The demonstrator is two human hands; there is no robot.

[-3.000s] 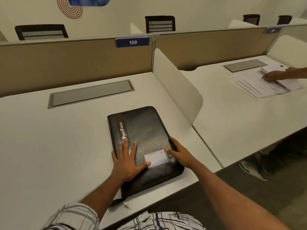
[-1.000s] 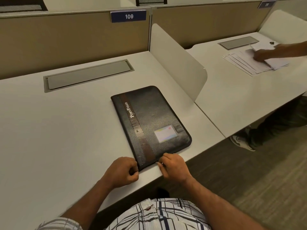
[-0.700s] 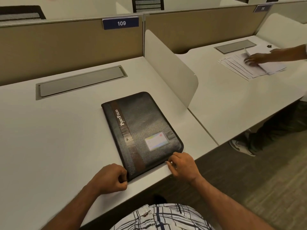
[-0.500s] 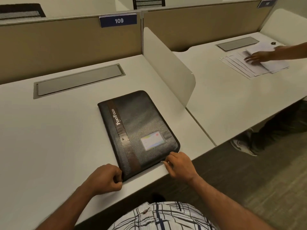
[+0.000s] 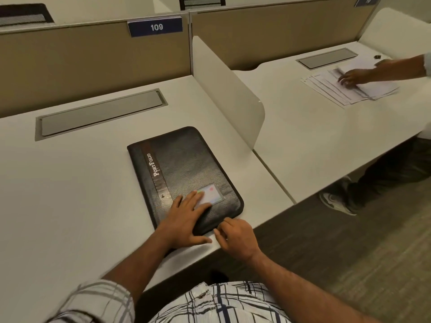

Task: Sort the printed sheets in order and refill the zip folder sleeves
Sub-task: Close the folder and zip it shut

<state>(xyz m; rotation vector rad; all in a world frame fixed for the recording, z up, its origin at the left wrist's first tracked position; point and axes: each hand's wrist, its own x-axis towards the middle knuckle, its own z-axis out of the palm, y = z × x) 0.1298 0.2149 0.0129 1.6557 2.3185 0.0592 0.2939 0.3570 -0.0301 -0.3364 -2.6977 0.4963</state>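
A black zip folder [image 5: 184,169] marked "Portfolio" lies closed and flat on the white desk [image 5: 70,206], its near end at the desk's front edge. My left hand [image 5: 186,217] lies flat on the folder's near end, fingers spread, fingertips at its small card window [image 5: 213,194]. My right hand [image 5: 236,236] is at the folder's near right edge with fingers curled as if pinching something there; what it pinches is hidden. Printed sheets [image 5: 345,87] lie fanned on the neighbouring desk to the right, under another person's hand [image 5: 352,76].
A white divider panel [image 5: 224,89] stands between my desk and the right one. A grey cable flap [image 5: 100,113] is set into my desk behind the folder. Tan partition walls with a "109" sign [image 5: 155,26] close off the back. Another person's leg and shoe [image 5: 335,203] are under the right desk.
My left hand opened from a fist at the folder's near left corner and now lies flat on its cover. My right hand stayed at the near right edge.
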